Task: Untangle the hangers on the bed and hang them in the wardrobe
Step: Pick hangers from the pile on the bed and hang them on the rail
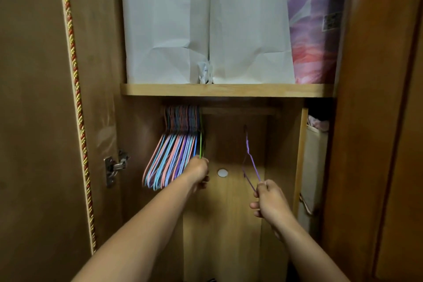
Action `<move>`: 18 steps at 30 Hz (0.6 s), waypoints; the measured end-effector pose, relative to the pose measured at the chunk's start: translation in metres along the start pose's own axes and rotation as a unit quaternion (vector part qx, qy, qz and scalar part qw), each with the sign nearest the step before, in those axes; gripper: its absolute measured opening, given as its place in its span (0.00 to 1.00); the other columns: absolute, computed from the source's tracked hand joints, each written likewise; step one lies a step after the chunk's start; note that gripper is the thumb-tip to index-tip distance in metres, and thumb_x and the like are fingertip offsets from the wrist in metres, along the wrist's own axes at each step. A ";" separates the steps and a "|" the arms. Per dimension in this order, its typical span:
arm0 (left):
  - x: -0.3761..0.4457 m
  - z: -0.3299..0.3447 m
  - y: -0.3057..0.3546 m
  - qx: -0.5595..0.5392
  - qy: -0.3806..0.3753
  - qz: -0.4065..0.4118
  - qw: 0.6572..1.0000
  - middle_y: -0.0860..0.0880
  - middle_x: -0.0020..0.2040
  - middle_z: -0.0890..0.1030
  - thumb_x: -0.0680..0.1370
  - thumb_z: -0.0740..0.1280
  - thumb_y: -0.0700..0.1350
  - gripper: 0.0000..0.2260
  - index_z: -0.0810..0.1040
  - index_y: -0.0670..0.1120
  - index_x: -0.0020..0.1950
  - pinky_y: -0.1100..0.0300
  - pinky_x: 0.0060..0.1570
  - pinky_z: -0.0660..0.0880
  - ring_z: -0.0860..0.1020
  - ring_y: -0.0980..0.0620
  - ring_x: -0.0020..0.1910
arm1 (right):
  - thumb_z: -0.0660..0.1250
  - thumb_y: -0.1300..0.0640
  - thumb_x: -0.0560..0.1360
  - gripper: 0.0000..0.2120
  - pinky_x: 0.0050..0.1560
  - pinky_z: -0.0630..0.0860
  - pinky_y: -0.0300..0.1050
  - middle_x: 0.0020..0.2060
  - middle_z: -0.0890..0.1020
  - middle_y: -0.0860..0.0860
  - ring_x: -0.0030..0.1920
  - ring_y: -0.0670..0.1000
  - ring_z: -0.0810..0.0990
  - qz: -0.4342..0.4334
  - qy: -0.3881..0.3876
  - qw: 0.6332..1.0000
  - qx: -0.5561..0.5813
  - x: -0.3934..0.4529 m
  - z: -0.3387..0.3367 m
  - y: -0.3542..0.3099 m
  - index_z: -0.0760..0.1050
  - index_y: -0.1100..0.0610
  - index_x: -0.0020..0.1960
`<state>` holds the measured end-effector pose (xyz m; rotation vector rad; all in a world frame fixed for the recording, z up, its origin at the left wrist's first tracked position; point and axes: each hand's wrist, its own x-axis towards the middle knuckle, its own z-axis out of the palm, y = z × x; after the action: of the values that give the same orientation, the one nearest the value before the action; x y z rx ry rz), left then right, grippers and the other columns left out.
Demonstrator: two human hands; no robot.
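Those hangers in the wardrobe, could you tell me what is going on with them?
A person is hanging them under the shelf. The left hand grips a green hanger beside the bunched hangers on the rail. The right hand holds a purple hanger, hook raised near the rail.

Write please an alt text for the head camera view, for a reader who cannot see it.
Two hands reach into an open wardrobe: the left hand grips a green hanger beside a row of coloured hangers on the rail, and the right hand holds a purple hanger apart from them. White bags stand on the shelf above.
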<state>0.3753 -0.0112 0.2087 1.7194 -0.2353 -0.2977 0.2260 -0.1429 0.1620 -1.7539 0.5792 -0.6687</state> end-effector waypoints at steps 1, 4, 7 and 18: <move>0.004 -0.002 -0.003 0.001 -0.004 -0.001 1.000 0.44 0.41 0.73 0.82 0.50 0.44 0.12 0.70 0.49 0.60 0.61 0.26 0.70 0.72 0.49 0.29 | 0.52 0.52 0.85 0.14 0.37 0.77 0.48 0.42 0.76 0.55 0.39 0.53 0.80 0.000 -0.004 1.000 0.000 0.002 0.001 0.000 0.71 0.59 0.50; 0.001 -0.010 0.000 0.024 -0.040 -0.005 0.999 0.41 0.55 0.77 0.84 0.56 0.47 0.11 0.67 0.48 0.66 0.50 0.36 0.83 0.80 0.47 0.42 | 0.52 0.51 0.85 0.13 0.40 0.80 0.49 0.43 0.76 0.55 0.41 0.53 0.81 -0.010 -0.012 1.000 -0.006 0.005 0.004 -0.007 0.71 0.57 0.50; -0.010 -0.014 -0.001 0.109 -0.057 0.002 0.992 0.41 0.57 0.77 0.82 0.62 0.52 0.21 0.63 0.48 0.74 0.43 0.44 0.83 0.81 0.42 0.52 | 0.53 0.51 0.84 0.13 0.41 0.82 0.53 0.43 0.77 0.54 0.40 0.54 0.81 -0.031 -0.014 0.999 -0.019 0.003 0.013 -0.015 0.72 0.55 0.49; -0.055 -0.071 -0.010 0.408 0.031 0.101 0.907 0.43 0.69 0.74 0.81 0.62 0.55 0.25 0.62 0.50 0.75 0.51 0.57 0.78 0.78 0.41 0.60 | 0.50 0.45 0.77 0.15 0.50 0.81 0.60 0.49 0.81 0.58 0.49 0.63 0.82 -0.101 0.027 0.986 -0.131 0.092 0.081 -0.063 0.70 0.54 0.48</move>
<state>0.3462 0.0740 0.2131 2.5023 -0.5428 0.0313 0.3519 -0.1332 0.2183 -2.0655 0.5493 -0.8126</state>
